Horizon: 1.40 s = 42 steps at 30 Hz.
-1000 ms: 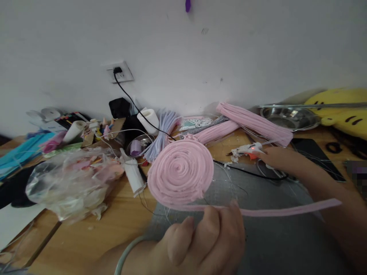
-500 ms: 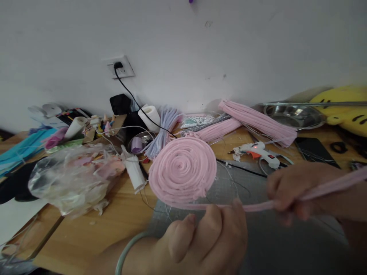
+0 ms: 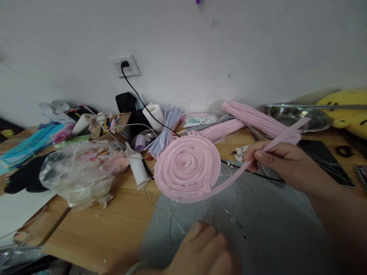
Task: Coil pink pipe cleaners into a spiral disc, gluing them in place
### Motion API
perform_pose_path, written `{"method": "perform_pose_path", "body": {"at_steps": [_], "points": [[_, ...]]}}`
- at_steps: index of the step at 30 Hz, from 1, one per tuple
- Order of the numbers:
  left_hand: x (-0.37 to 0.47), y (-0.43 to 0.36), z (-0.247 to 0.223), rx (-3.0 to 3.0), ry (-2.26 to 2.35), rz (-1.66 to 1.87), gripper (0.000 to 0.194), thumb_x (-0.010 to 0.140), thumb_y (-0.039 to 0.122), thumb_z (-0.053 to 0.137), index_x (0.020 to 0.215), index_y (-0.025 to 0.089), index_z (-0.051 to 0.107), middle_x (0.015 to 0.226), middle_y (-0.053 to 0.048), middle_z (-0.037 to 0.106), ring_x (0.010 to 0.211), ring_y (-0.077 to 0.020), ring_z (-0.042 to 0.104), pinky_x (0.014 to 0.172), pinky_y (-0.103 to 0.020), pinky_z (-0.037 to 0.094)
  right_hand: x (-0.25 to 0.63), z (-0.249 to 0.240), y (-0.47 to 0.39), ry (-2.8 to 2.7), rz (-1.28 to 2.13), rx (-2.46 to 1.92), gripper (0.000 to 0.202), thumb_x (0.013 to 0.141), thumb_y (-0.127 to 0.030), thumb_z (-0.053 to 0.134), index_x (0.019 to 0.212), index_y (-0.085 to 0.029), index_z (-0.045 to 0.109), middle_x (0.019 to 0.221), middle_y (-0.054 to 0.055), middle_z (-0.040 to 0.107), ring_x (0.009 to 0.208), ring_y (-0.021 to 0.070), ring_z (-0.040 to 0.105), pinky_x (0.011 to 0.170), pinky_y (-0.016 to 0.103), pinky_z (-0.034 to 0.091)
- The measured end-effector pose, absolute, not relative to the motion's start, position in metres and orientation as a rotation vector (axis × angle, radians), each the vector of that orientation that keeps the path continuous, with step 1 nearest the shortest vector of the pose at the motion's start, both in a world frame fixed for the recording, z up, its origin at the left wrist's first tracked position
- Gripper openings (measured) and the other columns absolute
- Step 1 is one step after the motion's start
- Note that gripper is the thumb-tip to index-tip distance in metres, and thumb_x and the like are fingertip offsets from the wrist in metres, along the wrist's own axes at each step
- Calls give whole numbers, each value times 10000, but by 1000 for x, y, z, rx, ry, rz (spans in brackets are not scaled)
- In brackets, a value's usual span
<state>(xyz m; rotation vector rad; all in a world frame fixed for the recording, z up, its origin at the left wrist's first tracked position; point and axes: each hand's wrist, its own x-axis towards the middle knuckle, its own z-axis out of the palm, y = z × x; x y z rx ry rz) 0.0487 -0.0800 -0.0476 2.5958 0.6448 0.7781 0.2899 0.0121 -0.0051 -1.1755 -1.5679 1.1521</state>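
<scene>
A flat pink spiral disc (image 3: 186,168) of coiled fuzzy strips stands out in the middle of the view. From its lower right edge a loose pink strip (image 3: 229,183) runs up to the right. My right hand (image 3: 269,158) pinches this strip between thumb and fingers, and its free end sticks out past the hand. Below the disc, apart from it, is my left hand (image 3: 205,248), blurred, with its fingers curled; whether anything is in them is hidden. Behind my right hand the hot glue gun (image 3: 239,152) is mostly covered.
A grey mat (image 3: 200,221) lies on the wooden table (image 3: 120,229). Plastic bags with scraps (image 3: 80,172) are at the left. Along the wall are bundles of pink stems (image 3: 258,118), lilac stems (image 3: 166,131) and a metal bowl (image 3: 301,116). A black cord (image 3: 140,99) hangs from the socket.
My right hand has moved up and left, bending the strip upward. My left hand has left the strip and moved down. The view has shifted slightly.
</scene>
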Motion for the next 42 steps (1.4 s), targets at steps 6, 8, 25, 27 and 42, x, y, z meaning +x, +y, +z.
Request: {"method": "perform_pose_path", "body": {"at_steps": [6,8,25,27,42], "points": [[42,-82,-43,1840,865,748,357,956,308,452,1289,182,418,1227,-147,575,1150,-229,544,960,-362,438,280,0,19,-1543,1093,-1135,295,750,-507,681,739,-218,737,683,20,674,617,124,588,584,251,485],[48,-84,-39,1639,729,785,353,998,362,372,1312,209,423,1280,-128,556,1222,-204,505,1037,-356,387,276,1,22,-1556,1002,-1143,285,764,-497,667,751,-220,733,716,19,682,668,134,599,643,270,492],[53,-88,-60,1284,867,1023,371,957,476,459,798,176,610,726,-26,590,705,-146,532,702,-268,391,255,1,27,-1628,1032,-1097,268,767,-510,650,732,-245,670,949,25,723,967,217,648,855,364,504],[52,-89,-59,1259,873,1049,361,956,462,469,782,176,603,711,-26,589,688,-145,530,685,-265,392,254,2,30,-1651,1041,-1104,293,761,-527,649,743,-236,677,973,31,722,964,217,648,845,356,502],[38,-79,-40,846,704,1375,249,923,473,529,923,276,680,507,86,190,434,-56,143,428,-134,204,249,10,-2,-1460,965,-1191,216,718,-482,716,659,-275,727,590,-21,627,552,122,528,504,237,401]]}}
